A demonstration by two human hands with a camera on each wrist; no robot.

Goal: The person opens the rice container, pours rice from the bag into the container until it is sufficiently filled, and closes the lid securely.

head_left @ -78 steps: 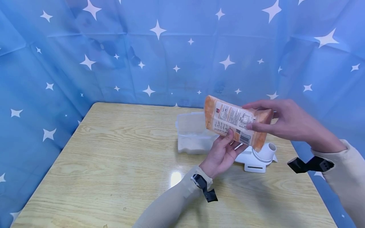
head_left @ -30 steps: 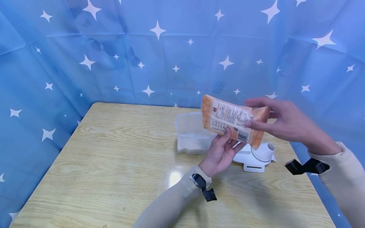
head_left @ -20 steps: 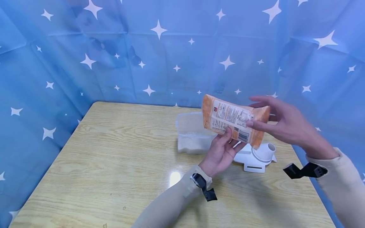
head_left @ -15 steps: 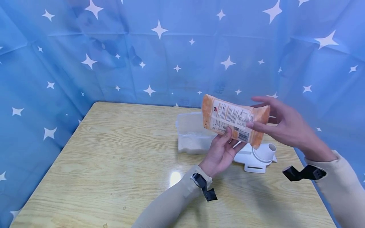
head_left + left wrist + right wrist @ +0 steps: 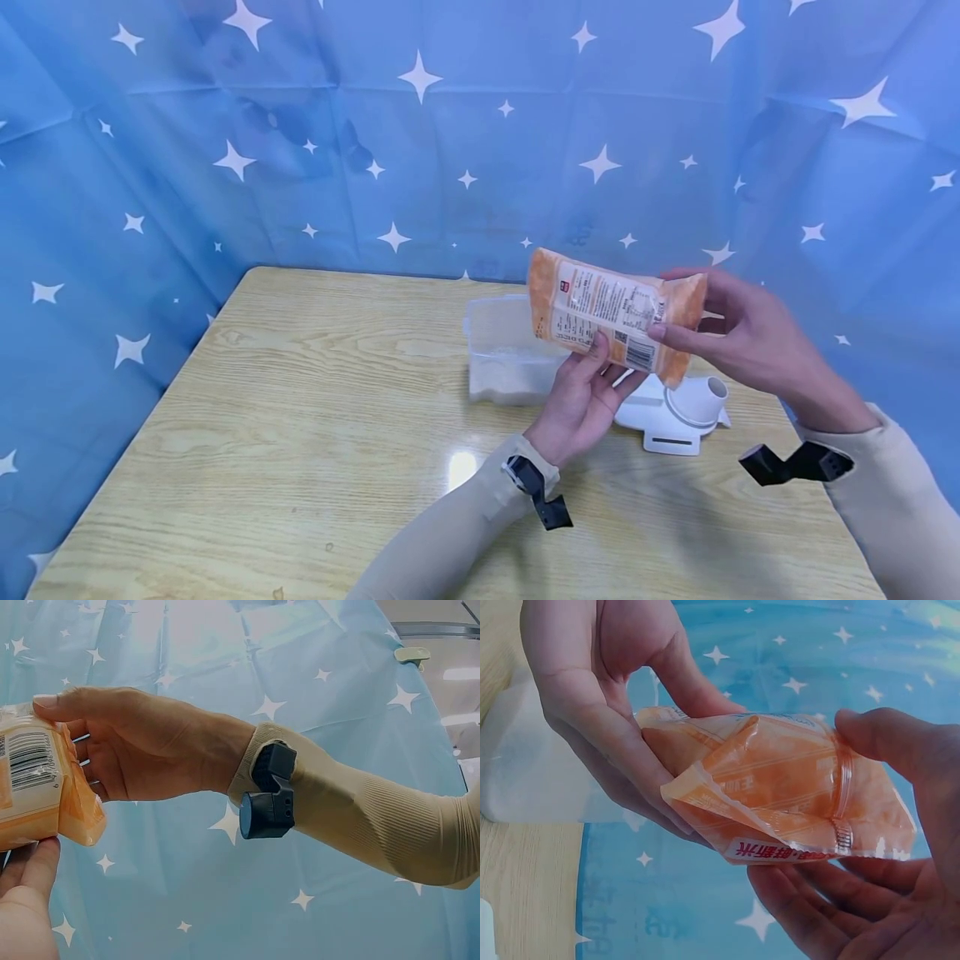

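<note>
The orange packet (image 5: pixel 611 321) is held in the air above the worktop (image 5: pixel 315 417), lying roughly level with its printed label toward the camera. The left hand (image 5: pixel 581 404) grips its lower edge from beneath, thumb on the label and fingers curled behind. The right hand (image 5: pixel 738 337) pinches the packet's right end between thumb and fingers. Behind and below the packet stands a clear tub (image 5: pixel 502 354) holding white grains, and just beside it, under the packet's right end, a white funnel-shaped piece (image 5: pixel 682 412). A blue starred cloth (image 5: pixel 300 142) hangs around the worktop.
</note>
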